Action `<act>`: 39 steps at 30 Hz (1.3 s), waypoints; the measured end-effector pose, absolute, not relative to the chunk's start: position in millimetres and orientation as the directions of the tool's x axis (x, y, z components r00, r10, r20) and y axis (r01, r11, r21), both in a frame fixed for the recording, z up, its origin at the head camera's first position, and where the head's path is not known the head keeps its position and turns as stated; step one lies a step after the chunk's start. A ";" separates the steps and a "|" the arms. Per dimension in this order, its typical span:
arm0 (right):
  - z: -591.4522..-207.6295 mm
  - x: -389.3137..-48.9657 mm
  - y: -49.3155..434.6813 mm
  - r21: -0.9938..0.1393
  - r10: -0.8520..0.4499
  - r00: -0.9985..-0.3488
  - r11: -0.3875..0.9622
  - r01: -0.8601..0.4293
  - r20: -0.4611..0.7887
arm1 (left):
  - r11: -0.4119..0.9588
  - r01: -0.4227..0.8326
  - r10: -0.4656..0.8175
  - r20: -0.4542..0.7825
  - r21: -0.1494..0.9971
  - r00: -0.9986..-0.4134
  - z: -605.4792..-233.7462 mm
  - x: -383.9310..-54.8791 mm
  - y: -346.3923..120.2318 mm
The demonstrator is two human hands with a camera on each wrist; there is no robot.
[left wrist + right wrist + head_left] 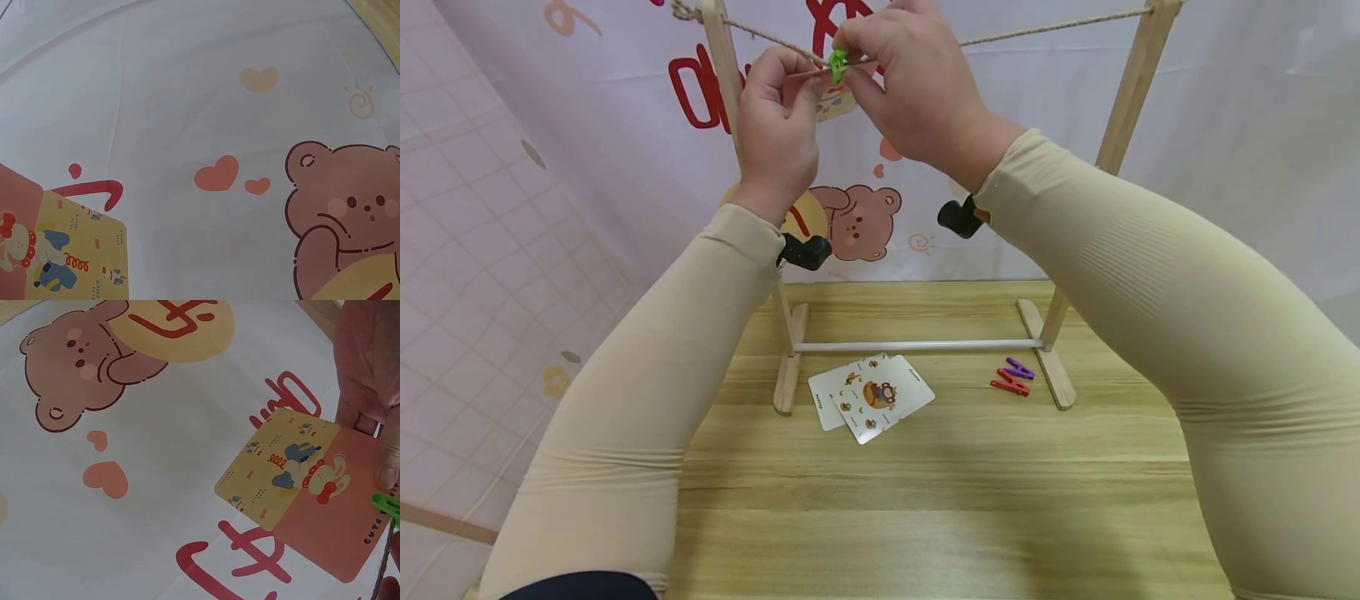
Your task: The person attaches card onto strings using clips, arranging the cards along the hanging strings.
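Note:
My left hand (780,125) pinches a pink and yellow card (325,506) by its upper edge, thumb lying on the face. The card shows a cartoon rabbit and hangs at the rope (1052,30). With thumb and fingers my right hand (921,83) pinches a small green clothespin (837,63) at the card's top edge, on the rope. In the left wrist view only the lower part of the card (75,250) shows, and neither hand appears. Part of the right fingertips is cut off at the edge of the right wrist view.
The rope runs between two wooden posts (1131,92) joined low down by a white rod (917,345). On the wooden table (925,500) lie two overlapping white cards (880,396). Right of them are a red clothespin (1011,382) and a purple clothespin (1020,368). A printed cloth (1000,258) hangs behind.

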State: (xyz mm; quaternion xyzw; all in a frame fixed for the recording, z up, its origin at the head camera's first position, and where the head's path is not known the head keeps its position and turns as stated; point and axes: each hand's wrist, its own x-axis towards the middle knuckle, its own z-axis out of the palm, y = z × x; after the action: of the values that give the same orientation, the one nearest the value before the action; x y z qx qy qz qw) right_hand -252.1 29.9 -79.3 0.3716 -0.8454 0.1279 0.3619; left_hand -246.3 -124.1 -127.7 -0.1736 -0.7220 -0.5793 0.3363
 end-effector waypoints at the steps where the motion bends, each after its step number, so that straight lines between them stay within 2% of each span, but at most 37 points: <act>1: -79.5 -252.3 29.9 0.053 -0.536 -0.461 0.690 -0.722 0.707 | 0.272 0.639 -0.140 0.686 0.720 -0.714 -127.8 -246.1 -124.0; 26: -81.7 -255.6 30.1 0.053 -0.539 -0.447 0.678 -0.733 0.714 | 0.280 0.639 -0.143 0.689 0.716 -0.710 -128.3 -245.4 -122.8; 39: -83.1 -254.3 30.1 0.038 -0.525 -0.476 0.699 -0.715 0.706 | 0.286 0.634 -0.144 0.686 0.719 -0.713 -128.7 -245.3 -123.2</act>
State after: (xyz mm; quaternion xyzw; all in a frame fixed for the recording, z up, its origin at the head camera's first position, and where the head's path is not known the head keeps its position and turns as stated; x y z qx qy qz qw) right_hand -254.3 30.1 -83.1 0.3650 -0.8489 0.1322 0.3588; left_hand -245.3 -123.2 -128.7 -0.1686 -0.7265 -0.5732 0.3393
